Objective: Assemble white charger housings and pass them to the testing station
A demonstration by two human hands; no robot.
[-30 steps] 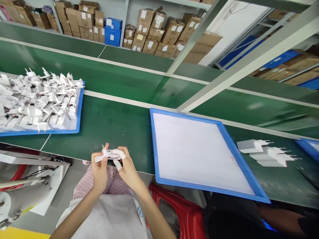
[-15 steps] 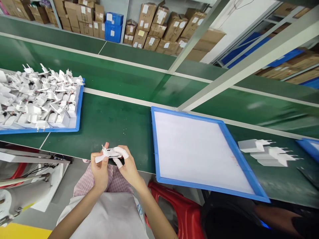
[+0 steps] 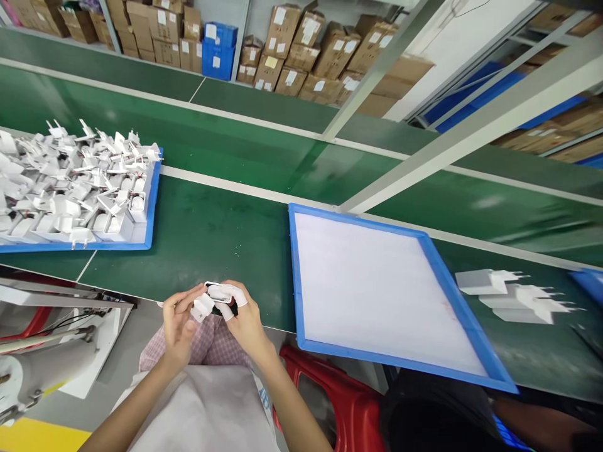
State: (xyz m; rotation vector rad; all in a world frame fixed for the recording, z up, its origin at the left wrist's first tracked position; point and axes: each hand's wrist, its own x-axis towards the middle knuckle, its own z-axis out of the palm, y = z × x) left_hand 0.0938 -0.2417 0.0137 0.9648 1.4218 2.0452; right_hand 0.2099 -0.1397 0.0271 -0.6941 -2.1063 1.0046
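Observation:
At the near edge of the green bench, my right hand (image 3: 247,320) grips a white charger housing (image 3: 217,292), its dark open side partly visible. White covers sit on that hand's thumb and a finger. My left hand (image 3: 176,323) is closed at the fingertips on a small white plug cap (image 3: 202,307), which is tilted beside the housing. Whether cap and housing are joined by wires cannot be made out. To the left, a blue-edged tray (image 3: 153,207) is heaped with similar white plug pieces (image 3: 70,182).
A blue-framed tray with a white base (image 3: 372,295) lies to my right. Beyond it are several white plug chargers (image 3: 513,295). A slanting metal post (image 3: 452,132) rises behind the tray. A red stool (image 3: 330,395) and another person's arm (image 3: 541,420) are at lower right.
The plug cap has turned and dropped lower beside the housing, its prongs no longer showing upward. My left hand has shifted slightly left and down, its fingers straighter.

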